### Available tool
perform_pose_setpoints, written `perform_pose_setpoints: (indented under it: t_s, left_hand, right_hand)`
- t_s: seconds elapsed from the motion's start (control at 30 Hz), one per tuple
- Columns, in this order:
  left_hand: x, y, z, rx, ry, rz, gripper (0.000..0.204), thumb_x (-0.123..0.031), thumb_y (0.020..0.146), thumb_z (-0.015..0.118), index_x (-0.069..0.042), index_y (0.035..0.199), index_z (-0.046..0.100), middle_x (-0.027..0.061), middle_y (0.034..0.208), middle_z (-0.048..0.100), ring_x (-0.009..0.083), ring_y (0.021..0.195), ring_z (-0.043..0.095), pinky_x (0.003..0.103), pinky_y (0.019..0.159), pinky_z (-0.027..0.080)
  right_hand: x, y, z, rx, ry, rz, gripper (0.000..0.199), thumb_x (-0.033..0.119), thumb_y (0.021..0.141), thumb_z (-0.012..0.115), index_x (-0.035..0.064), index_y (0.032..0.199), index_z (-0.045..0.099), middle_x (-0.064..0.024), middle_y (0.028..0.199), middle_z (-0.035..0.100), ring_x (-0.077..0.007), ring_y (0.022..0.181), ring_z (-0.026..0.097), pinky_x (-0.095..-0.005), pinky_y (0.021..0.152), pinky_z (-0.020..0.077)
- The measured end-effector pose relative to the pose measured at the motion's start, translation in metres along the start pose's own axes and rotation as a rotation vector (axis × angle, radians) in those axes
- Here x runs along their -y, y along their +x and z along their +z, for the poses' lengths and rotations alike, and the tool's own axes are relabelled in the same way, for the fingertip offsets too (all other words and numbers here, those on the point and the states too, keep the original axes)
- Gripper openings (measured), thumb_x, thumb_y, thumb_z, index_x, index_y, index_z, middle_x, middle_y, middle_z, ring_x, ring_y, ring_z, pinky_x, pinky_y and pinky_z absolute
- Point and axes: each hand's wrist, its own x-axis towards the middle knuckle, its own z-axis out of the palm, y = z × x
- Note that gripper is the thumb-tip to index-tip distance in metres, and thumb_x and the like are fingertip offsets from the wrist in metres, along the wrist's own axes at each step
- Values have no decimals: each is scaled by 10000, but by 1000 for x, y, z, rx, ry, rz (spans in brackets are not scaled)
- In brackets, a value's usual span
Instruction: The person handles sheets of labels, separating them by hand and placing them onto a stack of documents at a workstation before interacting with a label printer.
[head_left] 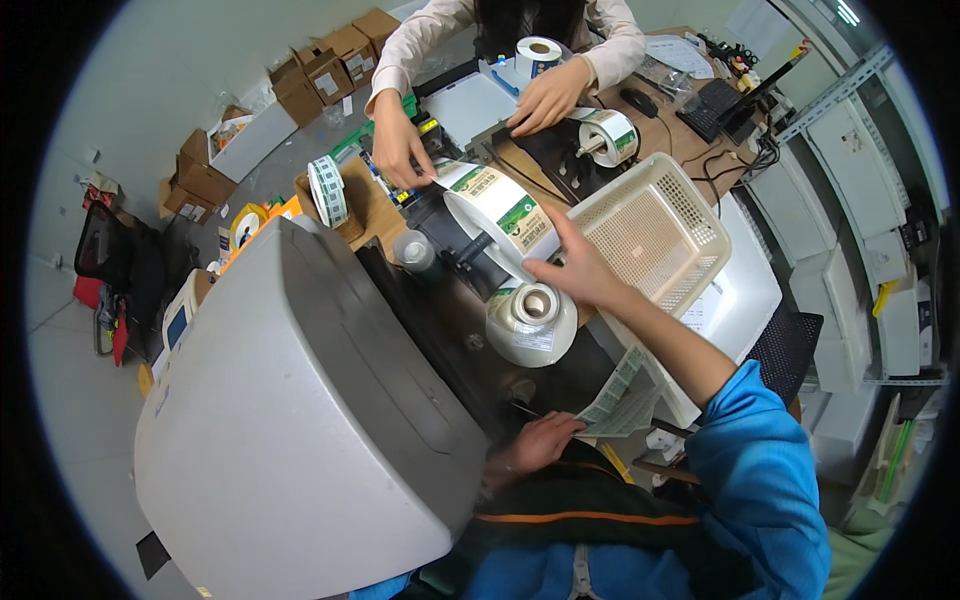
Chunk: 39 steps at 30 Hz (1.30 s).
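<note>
My right hand (577,262) is closed round the near right edge of a large roll of green-and-white labels (500,212), thumb below and fingers behind. The roll sits on a black spindle (474,248) of a dark holder. Low in the view, my left hand (545,440) pinches the corner of a sheet of pale green labels (622,396). A co-worker's hand (402,150) touches the far left end of the label strip; their other hand (550,97) rests by a black device. Below the large roll stands another roll (532,325) with a cardboard core.
A big grey machine cover (300,420) fills the left foreground. Right of my hand lies a cream perforated basket (650,235). A smaller label roll (608,138) is mounted on the black device. A clear jar (415,250) and another roll (328,190) stand left. Cardboard boxes (325,72) line the wall.
</note>
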Motion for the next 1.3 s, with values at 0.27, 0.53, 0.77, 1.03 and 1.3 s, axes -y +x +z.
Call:
perform_pose_setpoints:
  t_s: [0.27, 0.53, 0.77, 1.03, 1.3]
  left_hand:
    - [-5, -2, 4, 9, -7, 15, 319, -58, 809, 564, -107, 1124, 555, 93, 1090, 552, 284, 992, 556, 354, 797, 492]
    - [-4, 0, 1, 30, 4, 22, 322, -61, 810, 565, -101, 1129, 553, 93, 1096, 548, 277, 988, 558, 354, 799, 492]
    - [0, 2, 4, 13, 5, 31, 328, -54, 801, 570, -101, 1126, 555, 97, 1081, 554, 281, 989, 558, 352, 807, 485]
    - [-3, 1, 3, 2, 21, 38, 337, -39, 786, 570, -97, 1118, 561, 97, 1075, 560, 282, 983, 561, 353, 814, 485]
    - [-4, 1, 1, -27, 16, 42, 330, -34, 786, 570, -97, 1109, 565, 92, 1074, 561, 276, 974, 566, 343, 800, 493]
  right_hand:
    - [28, 28, 21, -103, -253, -254, 634, 260, 787, 656, 40, 1323, 398, -212, 1234, 462, -388, 1096, 451, -426, 931, 382]
    - [32, 71, 23, -81, -43, -207, 622, 316, 753, 690, 69, 1279, 467, -281, 1312, 350, -446, 1206, 375, -444, 988, 353]
    - [20, 23, 9, 67, -237, -212, 734, 228, 709, 712, 130, 1358, 382, -234, 1344, 311, -400, 1247, 330, -409, 1039, 303]
    - [31, 30, 28, -55, -350, -181, 659, 176, 747, 684, 138, 1342, 404, -235, 1326, 327, -417, 1171, 396, -443, 975, 363]
    - [31, 33, 35, -150, -330, -221, 609, 234, 731, 721, 104, 1276, 482, -247, 1304, 364, -425, 1164, 406, -451, 973, 363]
